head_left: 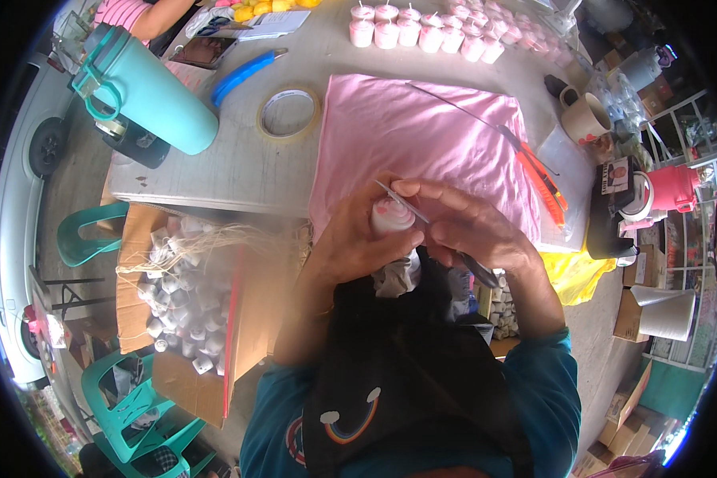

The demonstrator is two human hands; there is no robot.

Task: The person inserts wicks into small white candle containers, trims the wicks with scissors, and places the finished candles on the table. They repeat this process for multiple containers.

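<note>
Black apron (406,358) nearest, the left hand (349,235) grips 1 pink-and-white piece (390,218) over the pink cloth's (422,131) near edge, seemingly unfinished, the right hand (482,227) holding a dark-handled blade (479,272) across it; similar rowed pieces (386,36) look done.

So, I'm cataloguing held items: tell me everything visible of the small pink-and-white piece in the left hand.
The small pink-and-white piece is rounded, with pink swirls on its pale top, which faces the camera; it looks like wax, though that is uncertain. The left hand holds it by the near edge of the pink cloth. A thin metal blade in the right hand slants across its top; contact is unclear. Its underside is hidden.
</note>
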